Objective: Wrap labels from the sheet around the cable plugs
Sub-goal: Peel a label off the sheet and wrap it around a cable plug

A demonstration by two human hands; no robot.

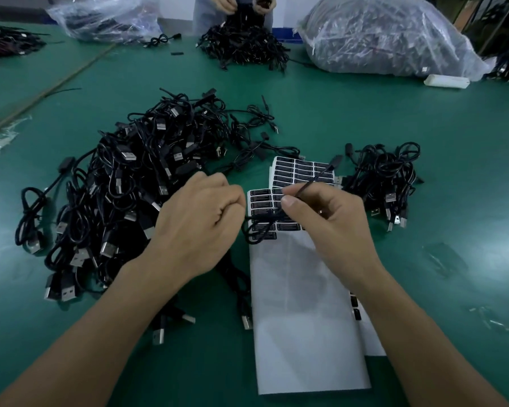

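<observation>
The right hand (329,224) pinches a thin black cable (306,186) between thumb and forefinger, just above the near label sheet (300,318). From the pinch the cable rises away from the hand to its plug (336,160), which hangs over a second sheet (303,168) lying behind the first. Below the thumb the cable drops into a loose loop over the rows of black labels (260,204) at the sheet's far end. The left hand (200,221) sits just beside this loop with its fingers curled in; whether they hold the cable's other end cannot be told. A big pile of cables (130,186) lies on the green bench (306,113) left of the hands, and a smaller bundle (385,177) lies to the right.
</observation>
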